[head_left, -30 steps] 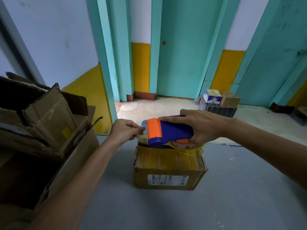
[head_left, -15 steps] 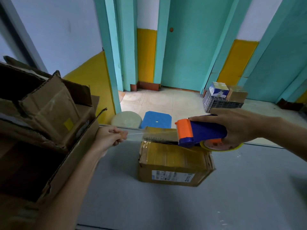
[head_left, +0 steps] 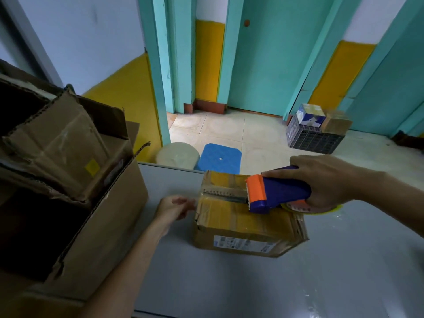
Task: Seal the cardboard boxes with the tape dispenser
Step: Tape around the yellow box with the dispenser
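1. As we look down, nearest is the grey table (head_left: pixel 229 283). Toward its far edge sits the small cardboard box (head_left: pixel 247 228), flaps down, label facing us.
2. The left hand (head_left: pixel 174 208) is right at the box's left side, fingers loosely curled and blurred. I cannot tell whether they pinch a tape end or only press the cardboard.
3. Across the lid a greyish strip (head_left: pixel 224 196), tape by the look of it, runs from the left edge to the tape dispenser (head_left: pixel 275 191), which is over the box's right half with its orange nose pointing left.
4. The right hand (head_left: pixel 332 182) is wrapped round the dispenser's blue body, fingers curled over the top.
5. My read is that this strip is begun, not finished. It wants drawing across, pressing down and cutting.
6. Off to the left, the big open box (head_left: pixel 98 214), stuffed with loose cardboard, looks unsealed, so there is more work waiting.
7. Beyond the table, on the floor, stand a blue stool (head_left: pixel 218 158), a pale round stool (head_left: pixel 177 154) and a dark crate (head_left: pixel 314 138).
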Available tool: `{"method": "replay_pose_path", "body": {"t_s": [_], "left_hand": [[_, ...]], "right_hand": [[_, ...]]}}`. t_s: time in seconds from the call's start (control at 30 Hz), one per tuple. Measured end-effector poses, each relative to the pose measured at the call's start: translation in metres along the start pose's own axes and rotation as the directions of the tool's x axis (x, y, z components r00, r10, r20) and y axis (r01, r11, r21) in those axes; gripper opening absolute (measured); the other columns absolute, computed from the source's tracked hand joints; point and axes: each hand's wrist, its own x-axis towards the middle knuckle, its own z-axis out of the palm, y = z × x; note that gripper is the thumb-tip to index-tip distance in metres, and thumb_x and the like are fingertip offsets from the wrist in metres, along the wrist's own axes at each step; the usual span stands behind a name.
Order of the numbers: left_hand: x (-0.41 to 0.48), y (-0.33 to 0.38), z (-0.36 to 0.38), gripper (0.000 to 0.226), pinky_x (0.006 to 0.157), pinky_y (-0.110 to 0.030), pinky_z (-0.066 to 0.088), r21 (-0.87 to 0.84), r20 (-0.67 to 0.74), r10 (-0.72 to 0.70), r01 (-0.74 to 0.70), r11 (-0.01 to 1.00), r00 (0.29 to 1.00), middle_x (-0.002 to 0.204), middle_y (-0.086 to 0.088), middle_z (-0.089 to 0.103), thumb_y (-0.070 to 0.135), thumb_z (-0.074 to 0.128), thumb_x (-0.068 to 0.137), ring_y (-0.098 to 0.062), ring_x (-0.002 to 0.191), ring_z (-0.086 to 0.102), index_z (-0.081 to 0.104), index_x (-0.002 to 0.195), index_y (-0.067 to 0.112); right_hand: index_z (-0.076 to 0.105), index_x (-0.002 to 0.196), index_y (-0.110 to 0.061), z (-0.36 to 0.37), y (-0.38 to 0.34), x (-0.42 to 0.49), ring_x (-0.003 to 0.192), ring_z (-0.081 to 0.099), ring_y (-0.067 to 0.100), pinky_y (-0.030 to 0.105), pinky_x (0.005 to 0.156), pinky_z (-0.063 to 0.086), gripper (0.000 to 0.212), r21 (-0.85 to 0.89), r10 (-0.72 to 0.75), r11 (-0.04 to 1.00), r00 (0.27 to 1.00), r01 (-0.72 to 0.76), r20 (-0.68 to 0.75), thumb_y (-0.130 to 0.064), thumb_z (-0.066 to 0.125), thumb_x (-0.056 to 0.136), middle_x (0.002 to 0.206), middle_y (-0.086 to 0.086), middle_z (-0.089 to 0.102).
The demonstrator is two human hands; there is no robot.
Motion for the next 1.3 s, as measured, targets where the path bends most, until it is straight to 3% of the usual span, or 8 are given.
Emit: {"method": "replay_pose_path", "body": {"t_s": [0.2, 0.37, 0.5, 0.57, 0.63, 0.7, 0.93, 1.3], "left_hand": [[0.005, 0.003, 0.004, 0.019, 0.067, -0.023, 0.046, 0.209, 0.019, 0.012, -0.016, 0.978, 1.000, 0.082, -0.002, 0.067, 0.024, 0.069, 0.082, -0.012, 0.076, 0.058, 0.068, 0.092, 0.009], [0.012, 0.012, -0.005, 0.060, 0.097, -0.037, 0.040, 0.709, -0.006, -0.103, 0.077, 0.701, 0.995, 0.132, -0.009, 0.052, 0.046, 0.066, 0.081, -0.026, 0.120, 0.049, 0.052, 0.128, 0.012], [-0.010, 0.051, 0.001, 0.048, 0.106, -0.033, 0.031, 0.672, -0.024, 0.478, -0.339, 0.658, 0.878, 0.144, -0.004, 0.038, 0.010, 0.063, 0.083, -0.020, 0.133, 0.033, 0.049, 0.128, 0.016], [-0.025, 0.081, 0.018, 0.078, 0.114, -0.035, 0.014, 0.635, 0.282, 0.570, -0.595, 0.493, 0.772, 0.154, -0.001, 0.021, 0.039, 0.072, 0.077, -0.019, 0.142, 0.014, 0.033, 0.142, 0.016], [-0.038, 0.095, 0.044, 0.123, 0.117, -0.045, -0.003, 0.726, 0.599, 0.319, -0.666, 0.170, 0.735, 0.157, 0.001, -0.009, 0.072, 0.066, 0.060, -0.019, 0.144, -0.013, 0.000, 0.149, 0.020], [-0.039, 0.089, 0.059, 0.136, 0.114, -0.052, -0.010, 0.742, 0.666, 0.129, -0.670, -0.018, 0.734, 0.154, -0.002, -0.023, 0.080, 0.063, 0.052, -0.023, 0.140, -0.025, -0.019, 0.146, 0.024], [-0.031, 0.086, 0.050, 0.136, 0.114, -0.044, -0.011, 0.780, 0.625, 0.050, -0.622, -0.070, 0.779, 0.154, -0.008, -0.022, 0.078, 0.065, 0.054, -0.026, 0.141, -0.023, -0.027, 0.142, 0.029], [-0.046, 0.081, 0.026, 0.132, 0.117, -0.046, 0.009, 0.787, 0.617, 0.076, -0.614, -0.064, 0.783, 0.153, -0.003, 0.003, 0.076, 0.069, 0.054, -0.027, 0.142, 0.001, -0.016, 0.145, 0.031]], "right_hand": [[-0.002, 0.145, -0.048, 0.000, -0.014, 0.020, 0.087, 0.034, 0.009, 0.025, 0.072, 0.035, 0.076, -0.071, -0.053, 0.996, 0.998, 0.055, 0.020, -0.061, 0.045, 0.086, 0.114, -0.001, 0.045], [-0.001, 0.145, -0.048, -0.001, -0.016, 0.025, 0.089, 0.036, 0.009, 0.025, 0.073, 0.036, 0.077, -0.062, -0.049, 0.997, 0.998, 0.052, 0.045, -0.059, 0.047, 0.086, 0.116, 0.000, 0.046], [0.001, 0.144, -0.049, 0.001, -0.015, 0.025, 0.088, 0.037, 0.011, 0.026, 0.070, 0.036, 0.076, -0.062, -0.039, 0.997, 0.999, 0.040, 0.023, -0.059, 0.048, 0.085, 0.113, 0.001, 0.047], [0.002, 0.144, -0.049, 0.000, -0.014, 0.026, 0.088, 0.038, 0.011, 0.026, 0.069, 0.036, 0.075, -0.062, -0.038, 0.997, 0.999, 0.039, 0.006, -0.058, 0.048, 0.085, 0.111, 0.001, 0.048], [0.003, 0.144, -0.050, -0.002, -0.013, 0.026, 0.087, 0.037, 0.009, 0.026, 0.068, 0.034, 0.075, -0.042, -0.038, 0.998, 0.999, 0.039, 0.002, -0.057, 0.050, 0.085, 0.110, 0.000, 0.048], [0.004, 0.144, -0.051, -0.004, -0.011, 0.024, 0.086, 0.038, 0.009, 0.025, 0.065, 0.031, 0.075, -0.019, -0.034, 0.999, 0.999, 0.034, 0.010, -0.056, 0.051, 0.085, 0.108, -0.001, 0.049], [0.008, 0.143, -0.050, -0.008, 0.002, 0.001, 0.091, 0.048, 0.013, 0.026, 0.070, 0.041, 0.080, 0.219, 0.060, 0.973, 0.997, -0.070, 0.050, -0.041, 0.057, 0.082, 0.105, -0.002, 0.048], [0.005, 0.145, -0.047, -0.018, -0.023, -0.008, 0.093, 0.045, 0.011, 0.015, 0.062, 0.031, 0.083, 0.216, -0.029, 0.976, 0.999, 0.037, -0.040, -0.038, 0.061, 0.084, 0.108, -0.004, 0.045]]}}
